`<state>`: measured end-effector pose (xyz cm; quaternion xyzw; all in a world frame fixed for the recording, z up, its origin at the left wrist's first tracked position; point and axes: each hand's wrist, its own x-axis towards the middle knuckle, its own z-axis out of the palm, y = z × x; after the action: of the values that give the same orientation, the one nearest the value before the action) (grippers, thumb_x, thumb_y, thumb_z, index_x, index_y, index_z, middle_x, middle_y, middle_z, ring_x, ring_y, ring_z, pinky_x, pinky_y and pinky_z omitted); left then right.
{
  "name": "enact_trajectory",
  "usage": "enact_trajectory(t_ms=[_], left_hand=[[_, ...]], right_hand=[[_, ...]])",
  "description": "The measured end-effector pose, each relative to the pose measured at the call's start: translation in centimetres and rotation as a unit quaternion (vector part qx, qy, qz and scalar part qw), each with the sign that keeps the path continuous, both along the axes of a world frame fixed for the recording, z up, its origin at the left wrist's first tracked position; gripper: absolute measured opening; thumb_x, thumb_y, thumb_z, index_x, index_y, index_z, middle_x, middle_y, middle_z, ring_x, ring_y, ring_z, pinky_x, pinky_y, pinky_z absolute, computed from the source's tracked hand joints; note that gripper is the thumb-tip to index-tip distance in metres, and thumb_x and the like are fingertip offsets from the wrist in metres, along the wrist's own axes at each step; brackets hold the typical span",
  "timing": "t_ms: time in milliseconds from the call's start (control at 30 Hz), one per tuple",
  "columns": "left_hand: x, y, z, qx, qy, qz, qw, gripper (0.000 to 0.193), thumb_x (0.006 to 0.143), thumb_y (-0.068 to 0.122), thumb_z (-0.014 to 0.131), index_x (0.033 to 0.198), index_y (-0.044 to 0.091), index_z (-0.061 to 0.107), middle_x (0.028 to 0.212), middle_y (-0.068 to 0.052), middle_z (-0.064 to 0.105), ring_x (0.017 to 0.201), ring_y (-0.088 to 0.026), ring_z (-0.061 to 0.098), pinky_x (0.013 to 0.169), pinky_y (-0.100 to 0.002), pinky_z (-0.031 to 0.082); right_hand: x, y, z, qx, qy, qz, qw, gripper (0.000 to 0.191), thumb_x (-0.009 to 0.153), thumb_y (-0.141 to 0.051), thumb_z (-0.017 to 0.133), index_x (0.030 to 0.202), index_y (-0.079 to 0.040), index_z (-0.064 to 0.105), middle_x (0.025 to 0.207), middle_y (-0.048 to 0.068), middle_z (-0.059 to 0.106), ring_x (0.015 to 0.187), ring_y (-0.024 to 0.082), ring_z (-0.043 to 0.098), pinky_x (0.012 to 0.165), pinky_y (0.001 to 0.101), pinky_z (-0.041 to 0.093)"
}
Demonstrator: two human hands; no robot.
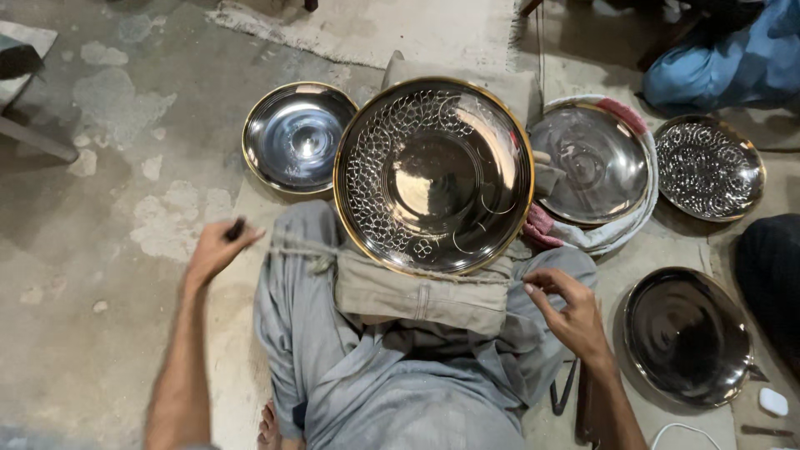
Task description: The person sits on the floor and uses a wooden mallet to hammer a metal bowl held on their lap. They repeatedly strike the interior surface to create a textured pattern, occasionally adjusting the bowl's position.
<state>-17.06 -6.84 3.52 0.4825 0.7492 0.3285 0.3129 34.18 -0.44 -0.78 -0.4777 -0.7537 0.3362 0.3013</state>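
Note:
A large round metal plate (433, 175) with a gold rim and a partly engraved scale pattern leans on a cloth cushion (417, 296) over my lap. My left hand (218, 248) is out to the left of my knee, fingers closed around a small dark tool (236, 228). My right hand (568, 310) hovers at the plate's lower right edge beside the cushion, fingers curled and pinched; I see nothing in it.
A plain shiny plate (298, 136) lies left of the big one. Another (587, 162) rests on a rolled cloth ring at right, an engraved one (708, 167) beyond it, a dark one (687, 333) at lower right. Another person in blue (733, 54) sits top right.

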Motion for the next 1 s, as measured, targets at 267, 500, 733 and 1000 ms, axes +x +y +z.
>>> enact_trajectory(t_ms=[267,500,733,1000], left_hand=[[2.1,6.9,-0.1,-0.042,0.077,0.03,0.996,0.044,0.079,0.044,0.086,0.099,0.005,0.08,0.07,-0.004,0.066,0.063,-0.014,0.06,0.058,-0.031,0.045],[0.2,10.2,-2.7,-0.208,0.128,-0.097,0.965,0.034,0.069,0.028,0.084,0.092,0.004,0.076,0.07,-0.006,0.064,0.061,-0.017,0.059,0.054,-0.035,0.044],[-0.3,10.4,-4.9,-0.407,0.12,-0.103,0.9,0.032,0.078,0.03,0.079,0.097,0.003,0.076,0.076,-0.008,0.068,0.066,-0.018,0.064,0.06,-0.037,0.048],[1.2,4.4,-8.6,-0.224,-0.019,0.047,0.973,0.032,0.088,0.031,0.074,0.102,0.003,0.077,0.082,-0.01,0.073,0.072,-0.02,0.07,0.067,-0.038,0.052]], right_hand=[[0.4,-0.4,0.8,0.003,0.022,-0.004,1.0,0.022,0.09,-0.007,0.072,0.111,-0.001,0.072,0.101,0.009,0.077,0.088,0.016,0.075,0.079,0.0298,0.059],[0.3,-0.5,0.7,0.011,0.016,0.002,1.0,0.018,0.09,-0.006,0.073,0.108,-0.001,0.073,0.099,0.009,0.076,0.087,0.016,0.075,0.08,0.0297,0.059],[-0.8,-0.7,1.2,0.021,0.012,0.01,1.0,0.017,0.089,-0.006,0.073,0.106,-0.001,0.073,0.096,0.009,0.076,0.085,0.016,0.075,0.078,0.0292,0.058],[-2.0,0.6,1.0,-0.118,0.074,-0.078,0.987,0.019,0.099,-0.016,0.068,0.107,0.0,0.074,0.076,0.003,0.068,0.064,0.006,0.058,0.057,0.023,0.047]])
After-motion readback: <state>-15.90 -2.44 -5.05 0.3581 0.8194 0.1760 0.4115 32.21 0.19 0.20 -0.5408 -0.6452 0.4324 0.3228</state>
